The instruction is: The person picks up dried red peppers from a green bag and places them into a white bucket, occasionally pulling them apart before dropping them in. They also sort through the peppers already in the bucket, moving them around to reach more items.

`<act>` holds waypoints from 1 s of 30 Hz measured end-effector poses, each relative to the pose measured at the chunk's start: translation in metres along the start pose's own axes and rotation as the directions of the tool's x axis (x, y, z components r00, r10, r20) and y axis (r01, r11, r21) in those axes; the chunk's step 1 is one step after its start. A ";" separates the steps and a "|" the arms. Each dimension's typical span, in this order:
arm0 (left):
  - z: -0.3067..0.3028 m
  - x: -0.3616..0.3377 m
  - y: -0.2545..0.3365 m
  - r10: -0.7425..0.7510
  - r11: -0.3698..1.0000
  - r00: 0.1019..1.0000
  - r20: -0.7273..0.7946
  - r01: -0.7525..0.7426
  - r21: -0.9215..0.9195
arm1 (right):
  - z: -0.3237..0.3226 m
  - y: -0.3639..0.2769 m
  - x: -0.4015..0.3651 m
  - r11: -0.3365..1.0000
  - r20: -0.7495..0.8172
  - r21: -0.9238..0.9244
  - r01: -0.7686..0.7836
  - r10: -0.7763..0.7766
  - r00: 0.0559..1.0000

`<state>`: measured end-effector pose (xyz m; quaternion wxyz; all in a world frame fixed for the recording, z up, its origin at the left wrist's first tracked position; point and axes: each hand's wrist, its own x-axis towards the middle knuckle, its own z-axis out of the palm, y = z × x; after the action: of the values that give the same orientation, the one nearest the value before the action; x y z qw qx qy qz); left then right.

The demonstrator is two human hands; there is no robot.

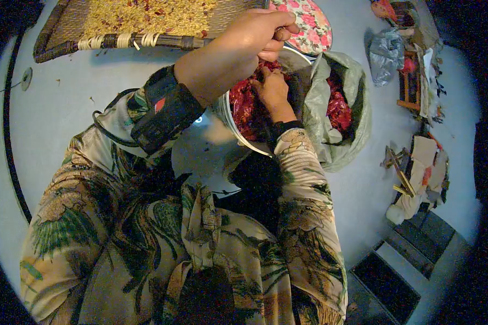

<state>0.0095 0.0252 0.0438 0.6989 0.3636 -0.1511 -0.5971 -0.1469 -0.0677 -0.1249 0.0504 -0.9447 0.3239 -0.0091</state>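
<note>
1. Pale grey floor (65,108) lies under the seated person, whose patterned sleeves (303,184) fill the near view.
2. Just beyond the lap, a white-rimmed bucket (230,122) holds red chillies (243,105). The right hand (274,89) is sunk among them with its fingers hidden, so its grip cannot be told.
3. A grey-green bag (341,141) sits against the bucket's right side.
4. The left hand (260,32) hangs over the bucket's far rim, fingers curled closed; what they pinch is unclear.
5. Farthest, on the left, a woven tray (54,32) carries yellow seeds (146,16).

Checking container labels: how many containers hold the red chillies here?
2: a white-rimmed bowl that the right hand reaches into, and a grey-green plastic bag against its right side. Others may be hidden behind the arms.
</note>
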 end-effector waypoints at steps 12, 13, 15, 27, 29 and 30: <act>0.001 -0.002 -0.005 0.028 0.999 0.999 -0.019 -0.028 0.027 | -0.027 0.010 0.003 0.930 -0.229 0.357 0.085 -0.001 0.973; 0.001 -0.002 -0.006 0.034 0.998 0.999 -0.012 -0.034 0.049 | -0.029 0.015 0.001 0.890 -0.202 0.450 0.073 0.022 0.979; 0.001 -0.003 -0.008 0.041 0.996 0.999 -0.007 -0.041 0.082 | -0.036 0.020 -0.001 0.782 -0.141 0.622 0.043 0.058 0.988; 0.011 -0.015 -0.025 0.088 0.855 0.977 0.192 -0.173 0.489 | -0.179 -0.027 -0.063 0.862 -0.535 0.438 0.257 0.020 0.845; 0.013 -0.022 -0.022 0.016 0.843 0.972 0.236 -0.140 0.519 | -0.188 -0.035 -0.072 0.879 -0.559 0.394 0.270 -0.004 0.829; 0.013 -0.022 -0.027 0.034 0.851 0.963 0.266 -0.167 0.498 | -0.192 -0.038 -0.076 0.881 -0.568 0.389 0.269 -0.001 0.823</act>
<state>-0.0242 0.0408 0.0389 0.5820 0.4517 -0.4101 -0.5376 -0.1939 -0.0085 0.0705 0.1724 -0.8839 0.2436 -0.3600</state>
